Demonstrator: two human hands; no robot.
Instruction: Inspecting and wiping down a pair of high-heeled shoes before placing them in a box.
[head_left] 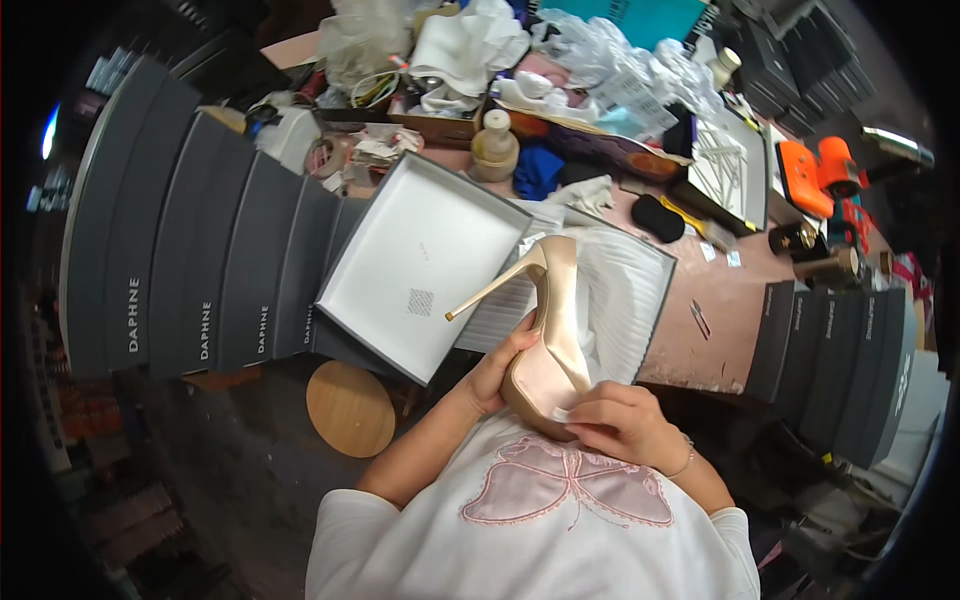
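A pale gold satin high-heeled shoe [560,312] is held close to my body, its toe toward me and its thin heel pointing left. My left hand [492,372] is wrapped round its near left side, fingers partly hidden behind it. At the toe's right edge, my right hand [628,425] pinches a small white scrap [563,414] that looks like paper or cloth and touches the shoe. Beyond the shoe stands a shoebox [660,262] with white tissue paper [615,275] in it. A grey box lid [400,235], white inside, lies tilted to the left.
Grey shoeboxes stand stacked at left [185,250] and right [835,350]. On the pink table lie tweezers [700,318], a black oval pad [657,218] and a brush [712,233]. A bottle [495,148] and crumpled plastic [640,75] sit farther back. A round wooden stool [350,408] stands lower left.
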